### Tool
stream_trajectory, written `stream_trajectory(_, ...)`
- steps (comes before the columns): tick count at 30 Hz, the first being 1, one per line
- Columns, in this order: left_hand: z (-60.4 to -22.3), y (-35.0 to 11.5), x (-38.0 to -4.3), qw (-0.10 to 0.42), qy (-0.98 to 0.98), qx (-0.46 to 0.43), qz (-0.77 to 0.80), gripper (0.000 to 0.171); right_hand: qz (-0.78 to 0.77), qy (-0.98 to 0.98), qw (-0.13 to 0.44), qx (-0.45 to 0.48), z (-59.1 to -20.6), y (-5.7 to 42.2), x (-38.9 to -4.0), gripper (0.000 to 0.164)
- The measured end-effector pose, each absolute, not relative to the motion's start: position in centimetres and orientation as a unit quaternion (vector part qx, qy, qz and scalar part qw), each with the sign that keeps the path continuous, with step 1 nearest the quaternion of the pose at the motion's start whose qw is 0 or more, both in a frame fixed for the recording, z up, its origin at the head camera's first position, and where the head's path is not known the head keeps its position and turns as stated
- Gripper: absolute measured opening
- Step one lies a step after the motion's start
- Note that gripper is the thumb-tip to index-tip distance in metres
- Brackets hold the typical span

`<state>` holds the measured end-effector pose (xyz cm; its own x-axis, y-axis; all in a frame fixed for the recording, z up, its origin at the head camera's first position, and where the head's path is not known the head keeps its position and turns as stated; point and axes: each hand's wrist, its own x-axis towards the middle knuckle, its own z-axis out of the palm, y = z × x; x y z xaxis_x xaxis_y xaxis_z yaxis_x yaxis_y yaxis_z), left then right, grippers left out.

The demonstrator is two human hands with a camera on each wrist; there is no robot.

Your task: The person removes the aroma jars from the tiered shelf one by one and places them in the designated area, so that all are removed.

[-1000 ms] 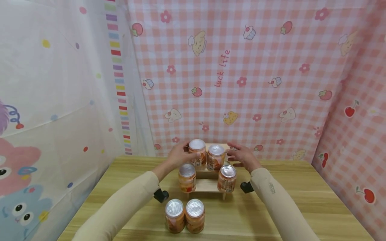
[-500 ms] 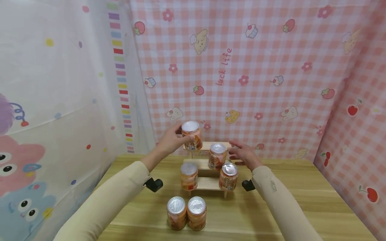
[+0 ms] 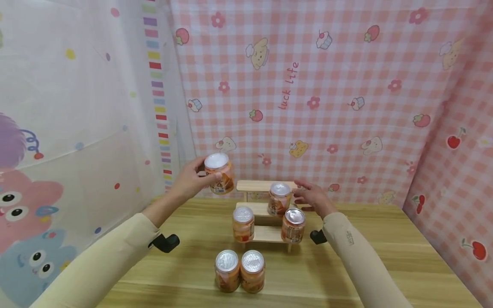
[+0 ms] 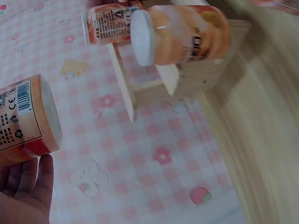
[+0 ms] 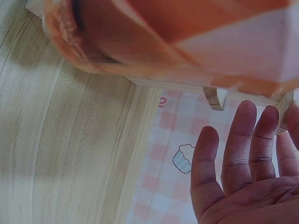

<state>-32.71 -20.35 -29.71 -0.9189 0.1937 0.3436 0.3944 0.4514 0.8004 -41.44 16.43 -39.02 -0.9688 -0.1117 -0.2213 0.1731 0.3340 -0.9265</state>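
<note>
My left hand (image 3: 188,181) grips an orange-labelled can (image 3: 220,179) with a silvery lid, up in the air left of the stepped wooden rack (image 3: 250,185). In the left wrist view, the fingers (image 4: 43,179) lie under the can's label, near a barcode. My right hand (image 3: 313,198) stays at the rack's right end, fingers spread and holding nothing. Beside its fingertips, a similar can (image 3: 279,201) sits on the middle step. The lowest step carries one can on its left (image 3: 243,227) and another can on its right (image 3: 293,229).
Two more cans, a left one (image 3: 227,276) and a right one (image 3: 253,276), stand side by side on the wooden table (image 3: 366,256) in front of the rack. A pink checked cloth (image 3: 339,119) hangs behind, and a pale printed curtain (image 3: 96,128) on the left.
My left hand has lifted the can off the rack and carried it up and leftward, clear of the steps. The right hand has barely moved.
</note>
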Motion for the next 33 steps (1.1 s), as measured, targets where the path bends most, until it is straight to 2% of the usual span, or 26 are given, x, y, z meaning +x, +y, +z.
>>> stream_trajectory(15, -36.4, -26.4, -28.0, 0.079, -0.853, -0.145, -0.495, 0.06, -0.584, 0.802, 0.123, 0.019, -39.3, 16.4, -41.7, 0.057)
stream_trajectory(18, -38.8, -26.6, -27.2, 0.076, -0.845, -0.141, -0.511, 0.061, -0.584, 0.802, 0.122, 0.02, -39.3, 16.4, -41.7, 0.057)
stream_trajectory(24, -42.7, -26.4, -25.7, 0.04, -0.819, -0.14, -0.554, 0.061, -0.579, 0.806, 0.125, 0.02, -39.1, 16.4, -41.6, 0.057)
stream_trajectory(33, -45.7, -26.1, -24.1, 0.003, -0.82, -0.153, -0.552, 0.066, -0.579, 0.805, 0.123, 0.031, -39.2, 16.4, -41.7, 0.059)
